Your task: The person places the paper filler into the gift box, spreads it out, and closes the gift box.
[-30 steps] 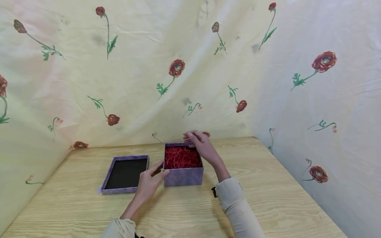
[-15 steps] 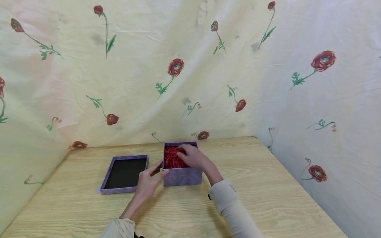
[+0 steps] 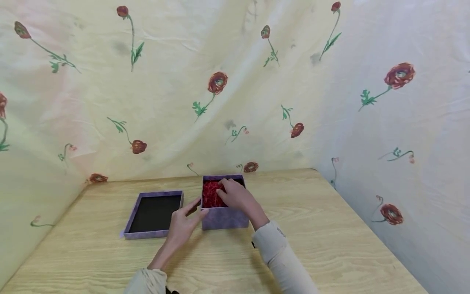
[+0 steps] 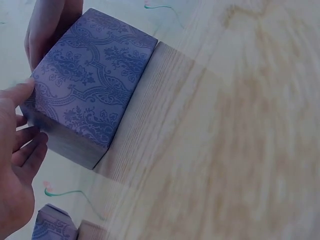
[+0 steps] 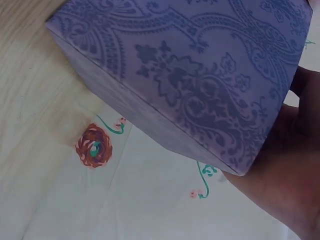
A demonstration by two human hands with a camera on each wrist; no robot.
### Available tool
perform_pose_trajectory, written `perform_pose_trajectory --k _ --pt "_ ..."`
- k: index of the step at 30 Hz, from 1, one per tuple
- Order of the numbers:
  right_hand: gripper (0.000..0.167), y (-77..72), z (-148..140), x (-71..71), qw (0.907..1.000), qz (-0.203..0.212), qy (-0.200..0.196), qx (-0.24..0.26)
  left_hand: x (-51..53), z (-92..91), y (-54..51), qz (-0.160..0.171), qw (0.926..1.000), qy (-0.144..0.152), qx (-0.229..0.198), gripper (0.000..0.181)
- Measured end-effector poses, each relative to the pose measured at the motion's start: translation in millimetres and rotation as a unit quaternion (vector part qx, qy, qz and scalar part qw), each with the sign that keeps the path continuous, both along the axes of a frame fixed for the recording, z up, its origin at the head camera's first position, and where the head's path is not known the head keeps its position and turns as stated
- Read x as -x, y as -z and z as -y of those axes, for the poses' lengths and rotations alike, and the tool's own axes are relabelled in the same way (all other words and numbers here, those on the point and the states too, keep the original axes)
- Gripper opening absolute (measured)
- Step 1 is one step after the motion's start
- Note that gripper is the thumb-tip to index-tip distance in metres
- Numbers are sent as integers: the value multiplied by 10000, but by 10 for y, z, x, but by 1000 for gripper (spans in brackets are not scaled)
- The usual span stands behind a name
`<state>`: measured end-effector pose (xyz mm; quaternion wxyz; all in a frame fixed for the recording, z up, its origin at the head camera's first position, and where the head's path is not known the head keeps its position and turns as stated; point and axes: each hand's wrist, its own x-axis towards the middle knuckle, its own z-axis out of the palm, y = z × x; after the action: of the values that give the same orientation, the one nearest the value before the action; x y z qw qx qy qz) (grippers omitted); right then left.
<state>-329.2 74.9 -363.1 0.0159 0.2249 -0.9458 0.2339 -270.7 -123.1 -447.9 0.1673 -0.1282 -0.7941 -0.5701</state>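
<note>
An open purple patterned box stands on the table, with red shredded paper inside. My left hand holds the box at its near left corner, thumb at the front rim and fingers along the left side. The left wrist view shows those fingers against the box wall. My right hand reaches over the near right rim into the box, thumb and index finger at the red paper. Its other fingertips are hidden inside, and in the right wrist view the box wall covers them.
The box's lid lies upturned to the left, its black inside facing up. Behind the wooden table hangs a pale cloth with red flowers, which also runs along both sides.
My right hand has come down from above the far rim into the box. The red paper now sits more to the left, with dark interior showing at the far right. My left hand stays put.
</note>
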Motion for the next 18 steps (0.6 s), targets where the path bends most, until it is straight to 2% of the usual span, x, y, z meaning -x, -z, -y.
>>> perform_pose_trajectory --k 5,10,13,18 --pt "36 -2 5 -49 9985 -451 58 297 2 49 -16 30 9999 96 -82 57" --pt "41 -13 33 -96 9941 -809 -269 673 -33 176 -84 26 9998 144 -145 56" --pt "44 -38 67 -150 9902 -953 -508 884 -67 300 -161 -59 9999 -68 -67 56" --pt "46 -66 172 -264 9854 -1108 -809 1007 -122 620 -289 -150 9972 -672 285 59"
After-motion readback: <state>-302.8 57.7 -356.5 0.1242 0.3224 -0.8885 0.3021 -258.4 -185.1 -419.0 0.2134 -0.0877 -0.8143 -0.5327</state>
